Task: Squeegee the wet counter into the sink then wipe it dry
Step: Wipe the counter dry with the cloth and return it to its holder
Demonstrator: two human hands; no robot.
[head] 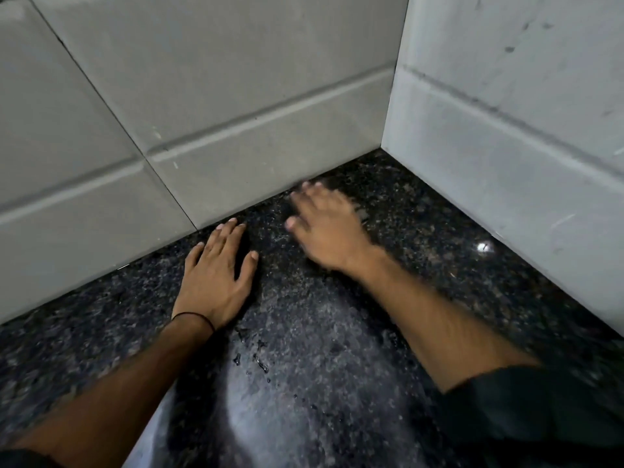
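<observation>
A dark speckled granite counter point(337, 332) fills the lower view and runs into a tiled corner. My left hand point(216, 275) lies flat on it, palm down, fingers spread, fingertips near the back wall; a thin black band circles the wrist. My right hand point(326, 224) also rests palm down with fingers apart, further back near the wall, and it is blurred. Neither hand holds anything. A few water droplets point(260, 363) sit on the counter below the left hand. No squeegee, cloth or sink is in view.
White tiled walls stand at the back point(236, 96) and on the right point(523, 130), meeting in a corner point(388, 146). A bright light reflection point(484, 246) shows on the counter near the right wall.
</observation>
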